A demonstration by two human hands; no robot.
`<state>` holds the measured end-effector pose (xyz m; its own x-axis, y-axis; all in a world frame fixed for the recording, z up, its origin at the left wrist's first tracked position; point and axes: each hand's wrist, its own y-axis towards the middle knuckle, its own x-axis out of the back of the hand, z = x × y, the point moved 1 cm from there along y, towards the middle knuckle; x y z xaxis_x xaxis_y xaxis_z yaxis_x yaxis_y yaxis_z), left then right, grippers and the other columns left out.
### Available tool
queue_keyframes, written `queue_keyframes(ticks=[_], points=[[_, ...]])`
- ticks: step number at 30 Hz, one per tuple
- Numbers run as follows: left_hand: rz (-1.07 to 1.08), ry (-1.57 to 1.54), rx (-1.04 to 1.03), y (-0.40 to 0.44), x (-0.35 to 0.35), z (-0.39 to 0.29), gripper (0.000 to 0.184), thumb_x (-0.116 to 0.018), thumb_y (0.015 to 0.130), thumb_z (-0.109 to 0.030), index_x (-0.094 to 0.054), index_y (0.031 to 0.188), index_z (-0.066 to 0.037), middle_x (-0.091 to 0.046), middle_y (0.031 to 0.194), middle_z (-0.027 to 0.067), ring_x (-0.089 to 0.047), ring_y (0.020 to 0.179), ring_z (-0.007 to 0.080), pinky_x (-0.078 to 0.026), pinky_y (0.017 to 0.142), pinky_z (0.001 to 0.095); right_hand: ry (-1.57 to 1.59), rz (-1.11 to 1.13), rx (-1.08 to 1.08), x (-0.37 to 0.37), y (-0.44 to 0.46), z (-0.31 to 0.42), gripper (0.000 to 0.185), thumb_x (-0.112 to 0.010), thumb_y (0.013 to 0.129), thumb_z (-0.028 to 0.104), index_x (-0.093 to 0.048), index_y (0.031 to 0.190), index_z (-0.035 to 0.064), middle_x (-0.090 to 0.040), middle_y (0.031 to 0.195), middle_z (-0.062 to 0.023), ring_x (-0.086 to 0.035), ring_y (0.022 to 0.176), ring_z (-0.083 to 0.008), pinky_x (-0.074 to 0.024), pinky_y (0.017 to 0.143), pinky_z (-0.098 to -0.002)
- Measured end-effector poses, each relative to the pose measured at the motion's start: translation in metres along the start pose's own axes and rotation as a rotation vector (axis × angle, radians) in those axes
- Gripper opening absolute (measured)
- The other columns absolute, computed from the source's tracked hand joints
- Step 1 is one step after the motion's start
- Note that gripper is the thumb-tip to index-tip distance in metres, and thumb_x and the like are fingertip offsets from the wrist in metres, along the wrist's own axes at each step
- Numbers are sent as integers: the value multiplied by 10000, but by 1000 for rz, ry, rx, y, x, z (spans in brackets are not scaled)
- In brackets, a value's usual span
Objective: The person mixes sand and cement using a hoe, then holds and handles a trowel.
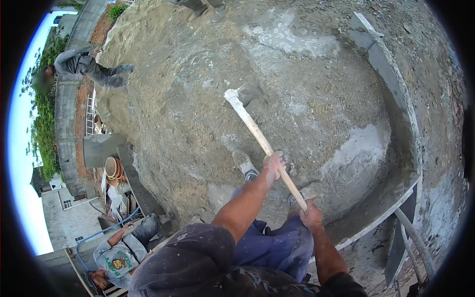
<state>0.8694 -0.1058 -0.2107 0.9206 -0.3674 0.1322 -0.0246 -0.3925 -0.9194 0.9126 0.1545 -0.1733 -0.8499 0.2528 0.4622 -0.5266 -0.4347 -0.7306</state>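
Observation:
A long wooden-handled hoe [257, 134] slants across the middle of the view. Its head end is caked white and rests on a grey pile of sand and mortar mix [188, 114]; the blade is partly hidden in the mix. My left hand [273, 166] is wrapped round the middle of the handle. Lower down, close to the handle's end, my right hand [310, 216] grips it too. Below the handle, my mix-covered boot [243, 162] stands on the pile, and the other foot is partly hidden beside my right hand.
A low metal-looking wall [408, 111] borders the mix on the right. One person [81, 64] bends over at upper left; another person [121, 255] is at lower left, near stacked buckets [114, 169] and a blue hose [106, 229]. Someone's boots [198, 9] show at the top.

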Motion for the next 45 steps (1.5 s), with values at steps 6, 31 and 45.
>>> queue_keyframes(ticks=[6, 31, 45], points=[[37, 84, -170, -24, 10, -114, 220, -698, 812, -194, -544, 914, -75, -497, 765, 33, -507, 601, 167, -476, 525, 365, 196, -2, 24, -12, 37, 89, 327, -640, 802, 296, -515, 1004, 70, -634, 899, -237, -614, 881, -433, -477, 747, -500], [293, 2493, -783, 321, -127, -406, 314, -618, 798, -238, -701, 1054, -77, -672, 1097, 120, -639, 1042, 275, -514, 871, 356, 1955, 352, -104, -34, 472, 425, 105, -546, 894, 125, -455, 863, 81, -474, 641, -5, -448, 465, -78, -331, 362, -216], [548, 744, -29, 39, -48, -177, 397, -719, 792, -200, -506, 1018, 47, -550, 815, 92, -629, 649, 223, -541, 504, 364, 1492, 220, -386, 63, 135, 257, 215, -633, 888, 202, -516, 842, 28, -502, 630, -30, -474, 463, -111, -382, 381, -268]])
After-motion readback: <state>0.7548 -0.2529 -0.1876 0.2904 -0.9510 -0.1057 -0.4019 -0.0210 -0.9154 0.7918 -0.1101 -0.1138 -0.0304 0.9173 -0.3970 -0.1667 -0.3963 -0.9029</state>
